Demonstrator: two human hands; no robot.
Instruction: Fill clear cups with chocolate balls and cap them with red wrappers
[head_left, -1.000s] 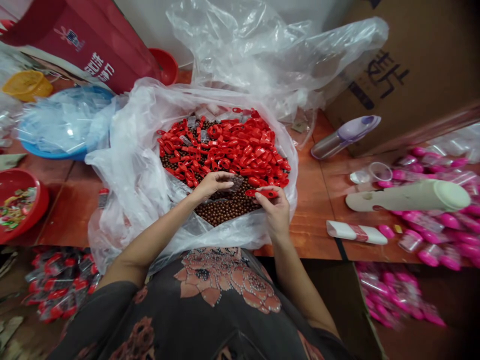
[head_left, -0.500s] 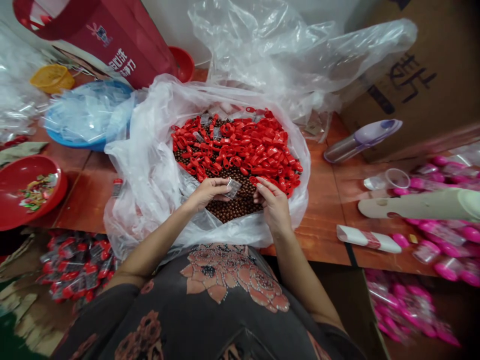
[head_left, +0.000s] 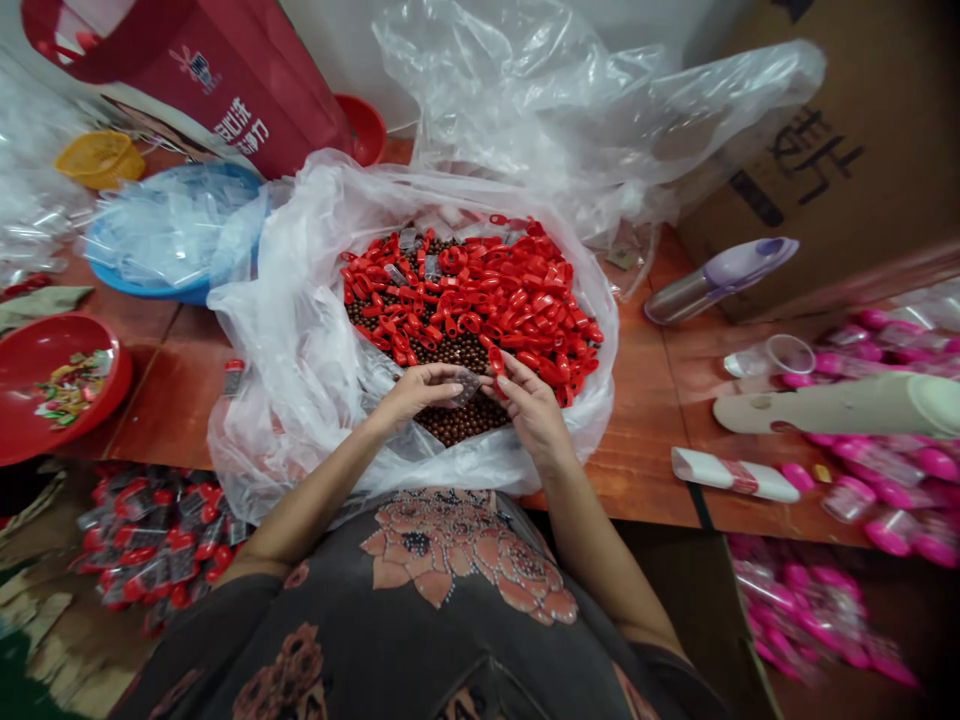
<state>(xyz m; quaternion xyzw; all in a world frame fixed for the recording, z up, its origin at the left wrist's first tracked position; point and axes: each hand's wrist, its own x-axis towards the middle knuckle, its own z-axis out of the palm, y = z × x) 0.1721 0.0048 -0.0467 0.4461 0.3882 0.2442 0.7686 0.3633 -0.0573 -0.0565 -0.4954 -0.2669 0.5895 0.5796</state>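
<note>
My left hand [head_left: 421,392] pinches a small clear plastic container [head_left: 466,386] over the pile of brown beads [head_left: 457,424]. Close beside it on the right, my right hand [head_left: 529,405] grips a small red plastic cap [head_left: 496,360] between thumb and fingers. The fingers of my right hand are next to the container's edge; whether they touch it I cannot tell. Under both hands, a white plastic bag [head_left: 262,340] lies spread open, holding the beads and a heap of red caps [head_left: 517,290]. A few clear containers [head_left: 432,267] lie among them.
To the left stand a blue basin [head_left: 142,285] of clear plastic pieces and a red bowl [head_left: 64,340]. Filled red-capped containers [head_left: 157,540] are heaped below the table's left edge. On the right are a bottle with a lilac top [head_left: 720,280], a cardboard box [head_left: 825,240] and pink-capped containers [head_left: 892,480].
My right hand has moved a little left toward the container, and the red cap now stands more upright in its fingers. My left hand has stayed nearly in place, turning the container slightly.
</note>
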